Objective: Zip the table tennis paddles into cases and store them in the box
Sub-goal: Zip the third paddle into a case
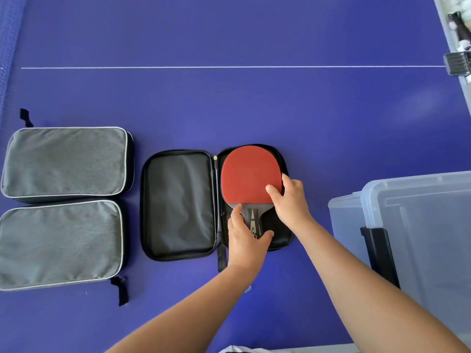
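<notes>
- Two grey cases [63, 163] [60, 244] lie closed at the left, stacked near-to-far; I judge them done, contents not visible.
- Third, black case [178, 203] lies open flat; paddle [248, 174] sits in its right half.
- Left hand [246, 240] pinches the handle; right hand [290, 200] grips the red blade's edge.
- Paddle's long axis runs near-far, blade pointing away, handle toward the person.
- Left: fold, zip, load the clear box [418, 225] at right.

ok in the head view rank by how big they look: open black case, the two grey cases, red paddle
1. open black case, spread flat
2. upper grey case and lower grey case: look alike, not ranked apart
3. red paddle, fits within one half of the black case
</notes>
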A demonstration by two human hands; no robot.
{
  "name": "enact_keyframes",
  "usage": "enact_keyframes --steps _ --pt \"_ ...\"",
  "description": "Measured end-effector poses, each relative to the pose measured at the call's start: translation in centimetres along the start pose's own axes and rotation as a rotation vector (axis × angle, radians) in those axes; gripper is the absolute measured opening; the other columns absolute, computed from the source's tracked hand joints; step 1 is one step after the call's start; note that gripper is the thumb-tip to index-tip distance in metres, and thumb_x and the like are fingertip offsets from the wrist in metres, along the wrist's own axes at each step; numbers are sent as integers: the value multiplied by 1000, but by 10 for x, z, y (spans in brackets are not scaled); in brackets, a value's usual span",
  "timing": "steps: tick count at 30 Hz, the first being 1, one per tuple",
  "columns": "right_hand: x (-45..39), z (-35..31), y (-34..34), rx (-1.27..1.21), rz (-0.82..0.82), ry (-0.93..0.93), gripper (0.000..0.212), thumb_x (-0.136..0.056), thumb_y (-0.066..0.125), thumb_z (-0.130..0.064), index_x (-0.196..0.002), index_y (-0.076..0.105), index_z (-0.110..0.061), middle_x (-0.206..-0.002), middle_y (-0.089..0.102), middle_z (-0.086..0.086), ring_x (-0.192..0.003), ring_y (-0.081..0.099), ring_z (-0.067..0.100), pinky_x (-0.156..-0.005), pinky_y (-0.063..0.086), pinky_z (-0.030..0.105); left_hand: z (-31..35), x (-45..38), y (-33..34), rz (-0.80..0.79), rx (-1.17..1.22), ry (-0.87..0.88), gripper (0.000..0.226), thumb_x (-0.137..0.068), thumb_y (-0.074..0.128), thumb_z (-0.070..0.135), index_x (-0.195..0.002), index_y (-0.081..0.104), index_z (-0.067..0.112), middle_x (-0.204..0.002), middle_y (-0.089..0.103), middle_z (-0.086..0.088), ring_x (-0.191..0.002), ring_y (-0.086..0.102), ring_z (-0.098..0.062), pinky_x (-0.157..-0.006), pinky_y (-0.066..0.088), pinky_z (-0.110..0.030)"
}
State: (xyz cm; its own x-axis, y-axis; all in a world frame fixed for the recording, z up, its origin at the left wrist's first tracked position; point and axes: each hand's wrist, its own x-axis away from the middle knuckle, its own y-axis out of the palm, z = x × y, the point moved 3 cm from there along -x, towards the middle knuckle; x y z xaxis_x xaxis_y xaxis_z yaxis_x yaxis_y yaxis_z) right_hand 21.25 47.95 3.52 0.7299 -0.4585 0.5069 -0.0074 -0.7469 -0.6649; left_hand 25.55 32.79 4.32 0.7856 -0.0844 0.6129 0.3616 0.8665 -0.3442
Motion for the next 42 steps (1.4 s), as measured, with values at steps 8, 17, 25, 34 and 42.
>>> enact_keyframes --steps 8,17,25,34,42 --pt "-1 0 -7 -37 35 -13 59 -100 49 -38 -152 31 -15 -143 39 11 -124 49 25 -95 41 31 2 10 6 -12 -87 42 75 -91 63 12 -153 22 21 -137 38 4 -122 42 -11 -97 37 -19" --pt "2 4 -7 -36 41 -22 61 -99 52 -42 -151 32 -17 -141 40 10 -118 52 22 -87 40 26 -1 6 -5 -29 -36 38 74 -86 70 20 -149 31 28 -129 41 8 -112 50 -11 -93 48 -25" --pt "38 -7 9 167 192 -493 55 -88 71 -32 -137 53 -16 -146 38 15 -132 34 30 -105 38 44 -22 5 -60 164 4 93 59 -83 77 32 -133 47 30 -121 42 15 -108 50 -1 -84 40 -7" --pt "69 -12 53 503 65 -581 50 -87 69 -41 -133 60 -23 -148 44 12 -132 40 41 -104 41 56 -63 -22 -151 519 -257 -79 84 -80 79 37 -149 36 18 -150 35 -7 -138 27 -25 -114 24 -40" --pt "69 -9 52 529 63 -562 48 -87 69 -41 -132 61 -24 -149 45 10 -133 40 41 -105 39 56 -65 -35 -188 476 -110 -201 95 -74 76 45 -153 27 25 -123 63 6 -124 53 -22 -106 42 -45"
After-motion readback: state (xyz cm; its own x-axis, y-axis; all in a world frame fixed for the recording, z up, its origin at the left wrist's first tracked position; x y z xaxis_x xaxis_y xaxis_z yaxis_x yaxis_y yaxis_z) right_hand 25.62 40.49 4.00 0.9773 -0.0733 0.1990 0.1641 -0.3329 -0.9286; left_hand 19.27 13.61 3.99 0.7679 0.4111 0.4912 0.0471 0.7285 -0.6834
